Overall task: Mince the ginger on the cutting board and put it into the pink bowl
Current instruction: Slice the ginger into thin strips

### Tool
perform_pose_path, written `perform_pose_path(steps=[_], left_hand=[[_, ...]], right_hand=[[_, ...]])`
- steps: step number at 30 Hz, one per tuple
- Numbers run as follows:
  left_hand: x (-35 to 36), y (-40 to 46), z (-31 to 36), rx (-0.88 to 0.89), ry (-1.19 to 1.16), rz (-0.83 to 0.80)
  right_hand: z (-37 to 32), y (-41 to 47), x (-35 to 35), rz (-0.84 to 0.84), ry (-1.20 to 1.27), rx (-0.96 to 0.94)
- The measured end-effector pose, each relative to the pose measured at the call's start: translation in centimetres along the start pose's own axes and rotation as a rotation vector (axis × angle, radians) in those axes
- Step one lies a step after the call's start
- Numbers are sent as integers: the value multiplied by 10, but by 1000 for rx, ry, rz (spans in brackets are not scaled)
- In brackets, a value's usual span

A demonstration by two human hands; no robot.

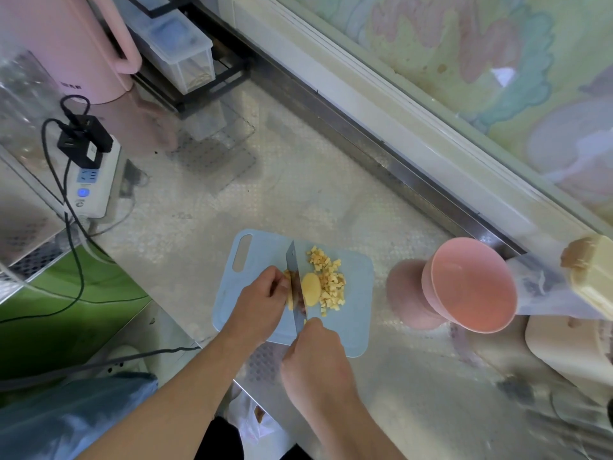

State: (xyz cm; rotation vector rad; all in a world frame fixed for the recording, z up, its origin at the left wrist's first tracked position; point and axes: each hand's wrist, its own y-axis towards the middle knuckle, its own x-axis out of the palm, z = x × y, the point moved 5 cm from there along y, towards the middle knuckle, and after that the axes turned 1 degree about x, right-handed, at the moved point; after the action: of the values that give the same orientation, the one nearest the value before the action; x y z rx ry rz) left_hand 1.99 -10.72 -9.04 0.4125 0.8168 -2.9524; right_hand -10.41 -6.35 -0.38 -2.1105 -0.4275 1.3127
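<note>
Nearest my lens: two bare forearms reaching up from the bottom edge onto the steel counter (pixel 331 194), a patterned metal surface running under everything.

Left of the counter's far end, a pink appliance (pixel 66 44) stands upright, with a clear plastic container (pixel 179 51) on a black rack beside it. A white power strip (pixel 96 180) lies nearer, black plugs and cables in it.

Pink bowl (pixel 474 287) sits to the right of the board, apart from it. I see nothing inside it.

Light blue cutting board (pixel 355 310) lies flat near the counter's front edge, handle slot at its far left corner.

Right hand (pixel 315 356): fingers curled around the knife handle, which is mostly hidden in the fist. Knife (pixel 293 270) blade stands on edge across the middle of the board, tip pointing away from me.

Left hand (pixel 262 300): fingers curled down, pinning a ginger piece (pixel 289 293) against the blade's left face.

Right of the blade, a pale ginger slice (pixel 311 288) lies flat on the board, touching the pile of diced ginger (pixel 328 280) that spreads further right and toward the far edge.
</note>
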Motion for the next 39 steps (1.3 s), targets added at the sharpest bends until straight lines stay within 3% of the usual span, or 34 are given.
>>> perform_pose_path(steps=[20,31,39], left_hand=[[0,-16,6,9,-20,8],[-25,-27,4,-106,-97,201],[-40,-28,5,-86,313,255]], right_hand=[[8,12,33,77,5,-17],[20,8,31,148,57,-47],[15,5,23,175,-23,-67]])
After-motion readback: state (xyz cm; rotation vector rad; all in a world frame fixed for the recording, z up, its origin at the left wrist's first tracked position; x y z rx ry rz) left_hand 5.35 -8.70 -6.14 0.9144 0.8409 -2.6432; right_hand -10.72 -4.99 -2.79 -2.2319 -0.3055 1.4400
